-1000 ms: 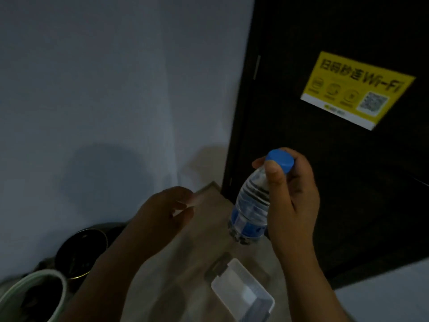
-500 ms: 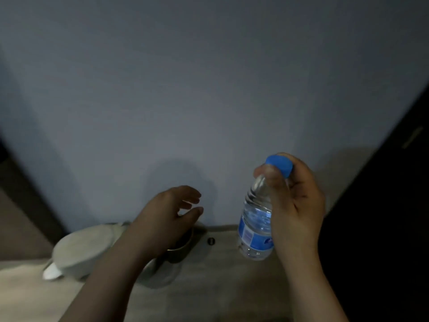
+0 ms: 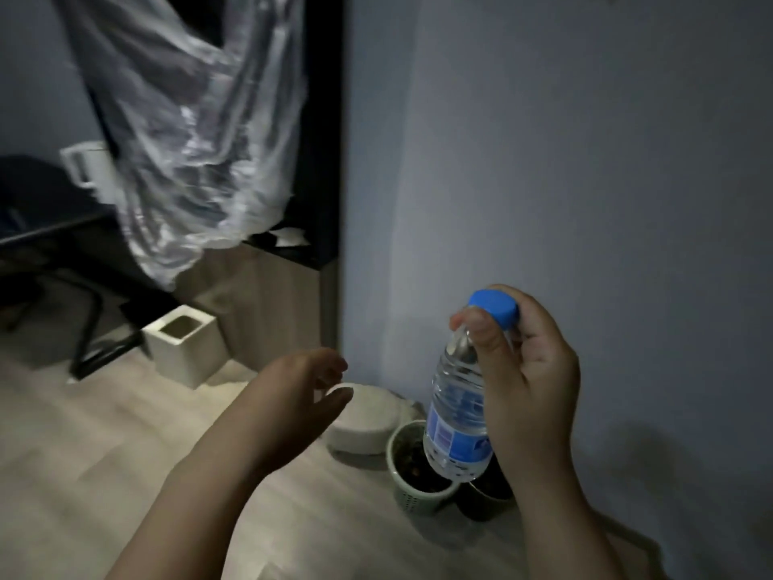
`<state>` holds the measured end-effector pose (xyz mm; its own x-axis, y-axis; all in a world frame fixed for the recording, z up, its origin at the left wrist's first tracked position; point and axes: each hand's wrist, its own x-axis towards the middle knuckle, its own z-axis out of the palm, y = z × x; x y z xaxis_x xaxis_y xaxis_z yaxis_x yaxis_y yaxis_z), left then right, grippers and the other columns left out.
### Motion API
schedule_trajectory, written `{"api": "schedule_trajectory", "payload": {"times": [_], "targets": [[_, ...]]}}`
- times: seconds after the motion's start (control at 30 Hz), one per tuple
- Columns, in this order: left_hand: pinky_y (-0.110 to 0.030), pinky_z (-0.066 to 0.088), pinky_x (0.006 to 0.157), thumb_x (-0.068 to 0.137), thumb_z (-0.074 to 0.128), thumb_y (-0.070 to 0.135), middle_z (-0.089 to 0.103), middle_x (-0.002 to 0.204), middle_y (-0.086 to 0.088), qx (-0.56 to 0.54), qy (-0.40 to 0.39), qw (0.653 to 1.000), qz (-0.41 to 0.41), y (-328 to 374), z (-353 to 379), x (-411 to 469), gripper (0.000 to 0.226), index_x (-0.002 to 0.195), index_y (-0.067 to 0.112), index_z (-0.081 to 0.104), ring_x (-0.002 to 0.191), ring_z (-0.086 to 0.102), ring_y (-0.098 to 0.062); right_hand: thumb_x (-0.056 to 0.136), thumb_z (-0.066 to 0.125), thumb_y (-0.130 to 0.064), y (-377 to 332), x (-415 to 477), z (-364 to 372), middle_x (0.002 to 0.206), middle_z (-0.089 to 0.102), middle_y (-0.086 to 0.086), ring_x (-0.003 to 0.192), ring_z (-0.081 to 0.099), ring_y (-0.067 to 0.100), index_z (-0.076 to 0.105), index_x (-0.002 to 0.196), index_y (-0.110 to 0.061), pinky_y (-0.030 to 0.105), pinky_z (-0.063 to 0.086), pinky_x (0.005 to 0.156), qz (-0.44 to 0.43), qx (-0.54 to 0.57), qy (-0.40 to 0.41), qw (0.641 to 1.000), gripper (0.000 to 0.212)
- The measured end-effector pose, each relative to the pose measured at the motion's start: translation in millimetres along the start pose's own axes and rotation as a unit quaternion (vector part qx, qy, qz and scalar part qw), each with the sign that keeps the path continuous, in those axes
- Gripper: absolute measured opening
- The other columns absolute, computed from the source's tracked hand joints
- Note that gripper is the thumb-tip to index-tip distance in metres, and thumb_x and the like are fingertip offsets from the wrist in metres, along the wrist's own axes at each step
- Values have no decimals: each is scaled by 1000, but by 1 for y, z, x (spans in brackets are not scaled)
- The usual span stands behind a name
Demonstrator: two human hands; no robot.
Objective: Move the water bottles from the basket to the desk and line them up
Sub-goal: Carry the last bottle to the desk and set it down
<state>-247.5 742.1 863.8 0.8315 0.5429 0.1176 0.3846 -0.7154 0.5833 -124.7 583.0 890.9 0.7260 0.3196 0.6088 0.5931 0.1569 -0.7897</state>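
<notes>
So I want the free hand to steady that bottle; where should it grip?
Probably the ribbed clear body above the blue label of the water bottle, coming from its left. The right hand already covers the cap and right side; the left hand is open there.

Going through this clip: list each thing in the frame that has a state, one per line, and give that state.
Water bottle: capped, roughly upright, held in the air above the cups.
Right hand: closed on the bottle's neck and cap.
Left hand: open, holding nothing.
Green cup: upright on the surface, dark contents inside.
Dark cup: upright, mostly hidden behind the bottle.
White square bin: upright, open-topped.
Plastic bag: hanging, blurred.
</notes>
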Motion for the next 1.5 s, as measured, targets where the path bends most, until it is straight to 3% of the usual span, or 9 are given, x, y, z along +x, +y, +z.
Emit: {"api": "schedule_trajectory", "payload": {"times": [0.2, 0.4, 0.73, 0.87, 1.03, 1.3, 1.5], "targets": [[-27, 52, 85, 88, 62, 34, 64, 105, 15, -12, 66, 992, -108, -84, -50, -32, 25, 112, 29, 60, 96, 61, -2, 82, 56, -51, -9, -4, 108, 86, 71, -4, 81, 67, 10, 64, 98, -22, 26, 55, 75, 0, 60, -102, 993, 35], [-19, 48, 85, 89, 58, 37, 61, 109, 17, -10, 86, 974, -208, -148, -77, -51, 27, 115, 31, 56, 100, 59, 0, 81, 58, -50, -1, 0, 197, 89, 71, -10, 82, 66, 1, 66, 100, -11, 8, 48, 71, -2, 126, -193, 973, 45], [-23, 50, 87, 90, 57, 38, 61, 111, 16, 29, 158, 934, -320, -226, -125, -7, 28, 117, 29, 56, 100, 59, 0, 83, 61, -46, 32, 47, 343, 88, 69, -13, 83, 67, 3, 65, 102, -13, 13, 49, 72, -13, 238, -309, 921, 38], [-19, 49, 88, 90, 57, 40, 60, 111, 18, 32, 183, 916, -355, -248, -141, 14, 29, 118, 32, 56, 99, 59, 1, 84, 63, -43, 44, 69, 395, 91, 68, -9, 86, 66, 10, 64, 104, -15, 24, 51, 77, -9, 273, -348, 897, 35], [-20, 49, 88, 91, 56, 38, 60, 112, 17, 30, 189, 899, -393, -283, -159, 25, 29, 118, 29, 56, 101, 58, 0, 84, 62, -42, 51, 77, 454, 86, 68, -10, 80, 65, 3, 65, 101, -20, 14, 49, 72, -11, 281, -399, 873, 28], [-14, 46, 84, 90, 57, 37, 59, 111, 18, 15, 207, 880, -428, -389, -208, 31, 30, 119, 30, 56, 99, 58, 1, 85, 67, -40, 46, 69, 580, 84, 67, -14, 80, 65, 3, 64, 101, -25, 18, 51, 73, 3, 277, -470, 838, 22], [-14, 46, 84, 91, 56, 39, 58, 112, 19, 12, 217, 876, -431, -485, -282, 31, 30, 119, 32, 55, 100, 56, 2, 84, 66, -44, 25, 55, 696, 87, 67, -11, 80, 64, 3, 63, 103, -29, 14, 51, 70, -12, 266, -480, 836, 25]]}}
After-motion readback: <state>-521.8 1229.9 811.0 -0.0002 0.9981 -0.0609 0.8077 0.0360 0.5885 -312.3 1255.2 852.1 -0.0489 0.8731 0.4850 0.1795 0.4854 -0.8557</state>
